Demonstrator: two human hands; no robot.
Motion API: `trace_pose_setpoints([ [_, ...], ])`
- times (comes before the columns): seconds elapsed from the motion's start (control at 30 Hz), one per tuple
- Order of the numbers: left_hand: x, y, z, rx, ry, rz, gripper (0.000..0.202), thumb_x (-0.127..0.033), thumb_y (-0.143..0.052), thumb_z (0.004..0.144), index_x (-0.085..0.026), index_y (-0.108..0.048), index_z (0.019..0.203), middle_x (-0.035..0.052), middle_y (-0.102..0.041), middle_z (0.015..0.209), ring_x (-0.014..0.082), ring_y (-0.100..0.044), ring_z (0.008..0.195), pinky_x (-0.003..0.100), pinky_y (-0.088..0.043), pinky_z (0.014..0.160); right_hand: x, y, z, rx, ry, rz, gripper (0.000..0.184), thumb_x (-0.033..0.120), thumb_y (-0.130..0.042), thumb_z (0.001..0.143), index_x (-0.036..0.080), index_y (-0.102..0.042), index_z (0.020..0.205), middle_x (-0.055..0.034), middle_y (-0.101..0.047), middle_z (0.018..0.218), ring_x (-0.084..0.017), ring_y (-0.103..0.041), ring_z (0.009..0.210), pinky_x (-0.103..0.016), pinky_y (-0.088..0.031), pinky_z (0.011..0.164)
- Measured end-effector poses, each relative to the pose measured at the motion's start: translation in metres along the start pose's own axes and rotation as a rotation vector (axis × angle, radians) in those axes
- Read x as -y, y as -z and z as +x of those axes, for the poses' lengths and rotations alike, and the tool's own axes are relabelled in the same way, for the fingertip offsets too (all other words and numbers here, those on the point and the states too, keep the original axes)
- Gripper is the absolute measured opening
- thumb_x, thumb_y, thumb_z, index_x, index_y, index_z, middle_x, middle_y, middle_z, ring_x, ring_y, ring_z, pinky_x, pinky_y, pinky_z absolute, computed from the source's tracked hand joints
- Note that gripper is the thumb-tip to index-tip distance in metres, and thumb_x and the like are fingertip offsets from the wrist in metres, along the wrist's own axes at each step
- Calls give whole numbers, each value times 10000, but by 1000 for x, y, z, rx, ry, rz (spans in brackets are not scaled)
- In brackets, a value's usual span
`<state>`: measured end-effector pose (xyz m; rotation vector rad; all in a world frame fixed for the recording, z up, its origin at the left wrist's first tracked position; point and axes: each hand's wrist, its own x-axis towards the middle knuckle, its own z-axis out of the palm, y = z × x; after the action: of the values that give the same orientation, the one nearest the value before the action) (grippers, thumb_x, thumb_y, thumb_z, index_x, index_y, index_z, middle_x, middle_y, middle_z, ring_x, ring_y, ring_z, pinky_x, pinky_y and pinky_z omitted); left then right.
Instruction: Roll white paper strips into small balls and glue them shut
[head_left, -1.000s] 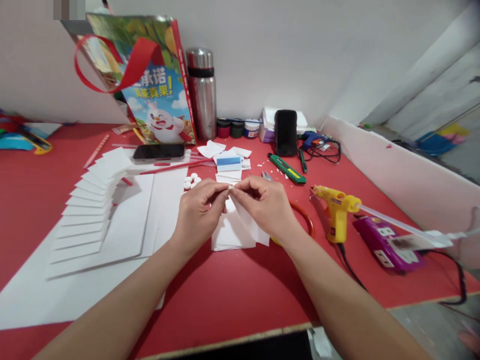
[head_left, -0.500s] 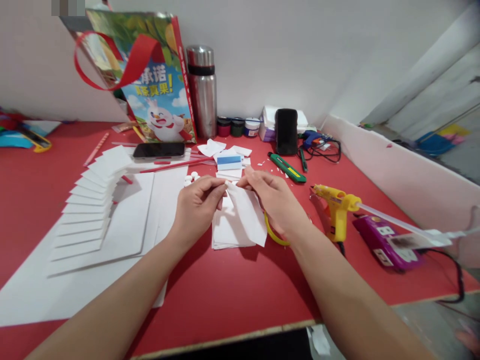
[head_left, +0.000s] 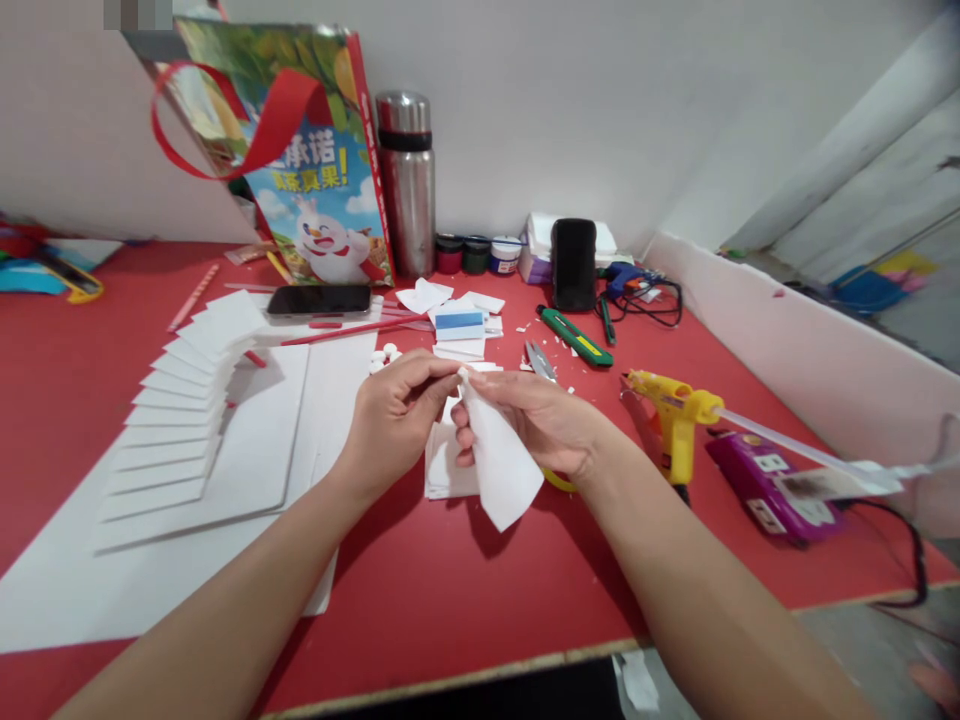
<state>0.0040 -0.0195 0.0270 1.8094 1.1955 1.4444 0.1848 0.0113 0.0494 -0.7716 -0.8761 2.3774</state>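
Observation:
A white sheet of paper point(head_left: 504, 460) hangs between my hands, gathered to a narrow point at its top and flaring out below. My left hand point(head_left: 401, 415) pinches that narrow tip between thumb and forefinger. On the other side, my right hand point(head_left: 551, 415) holds the paper, its thumb near the tip and its fingers curled behind the sheet. Beneath the hands lies a stack of white paper point(head_left: 444, 478), partly covered. Small white rolled pieces point(head_left: 385, 355) sit just beyond my left hand. Scissors with yellow handles point(head_left: 541, 362) lie partly hidden under my right hand.
A fanned white card staircase point(head_left: 169, 430) stands on white board at left. A yellow glue gun point(head_left: 675, 415), a purple box point(head_left: 772, 490) and a green cutter point(head_left: 575, 337) lie at right. Behind are a phone point(head_left: 320, 299), steel flask point(head_left: 407, 185) and gift bag point(head_left: 322, 200).
The paper has swung round toward me, with its loose end lower. My right hand has turned, its fingers now curled behind the sheet, and more of the scissor blades shows.

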Motion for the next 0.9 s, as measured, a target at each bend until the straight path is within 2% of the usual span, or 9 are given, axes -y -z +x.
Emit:
trace_pose_setpoints([
  [0.1, -3, 0, -1, 16, 84, -57, 119, -218, -640, 942, -176, -750, 947, 4, -646, 780, 92, -553, 629, 235, -460, 621, -2, 1, 1, -73, 93, -67, 219, 256, -794, 824, 146, -617, 894, -4, -657, 746, -106, -624, 605, -303, -621, 666],
  [0.23, -6, -2, 0, 12, 208, -171, 108, -233, -673, 915, -164, -753, 939, -19, -597, 683, 74, -506, 558, 223, -432, 559, -5, -2, 1, -207, 208, -235, 328, 335, -857, 752, 182, -597, 880, 33, -646, 678, -97, -610, 553, -281, -595, 629],
  [0.37, -6, -5, 0, -19, 316, -272, 128, -251, -707, 885, -150, -762, 940, -21, -601, 641, 73, -503, 540, 218, -433, 541, -9, -8, 3, -387, 409, -529, 308, 402, -820, 768, 181, -615, 827, 29, -635, 665, -106, -600, 559, -248, -530, 544],
  [0.53, -10, -11, -1, -80, 361, -281, 145, -268, -730, 864, -140, -765, 923, -23, -603, 620, 73, -513, 535, 212, -431, 533, -15, -12, 5, -599, 656, -876, 183, 283, -709, 827, 185, -600, 718, 30, -585, 615, -98, -518, 538, -244, -403, 494],
  [0.6, -11, -12, -1, -96, 352, -262, 136, -266, -729, 864, -141, -762, 905, -26, -595, 607, 74, -517, 532, 212, -428, 533, -15, -14, 5, -608, 655, -858, 190, 290, -691, 830, 193, -582, 709, 39, -564, 597, -97, -506, 521, -247, -379, 487],
  [0.73, -8, -9, -1, -108, 357, -327, 119, -266, -742, 850, -159, -766, 896, -18, -624, 652, 71, -509, 533, 216, -420, 533, -13, -14, 3, -504, 553, -741, 192, 362, -690, 839, 194, -601, 864, 21, -628, 696, -127, -586, 586, -276, -459, 556],
  [0.8, -5, -6, -1, -105, 376, -342, 119, -268, -744, 847, -169, -772, 908, -25, -606, 623, 73, -493, 529, 219, -410, 533, -11, -12, 3, -524, 584, -856, 239, 354, -746, 795, 196, -603, 904, -2, -669, 800, -145, -622, 698, -292, -487, 641],
  [0.9, -2, -3, 0, -86, 368, -252, 134, -267, -730, 856, -172, -778, 936, -30, -572, 597, 83, -491, 538, 230, -405, 542, -7, -5, 2, -592, 624, -1093, 220, 323, -785, 759, 194, -618, 821, -19, -679, 868, -156, -612, 794, -299, -474, 711],
])
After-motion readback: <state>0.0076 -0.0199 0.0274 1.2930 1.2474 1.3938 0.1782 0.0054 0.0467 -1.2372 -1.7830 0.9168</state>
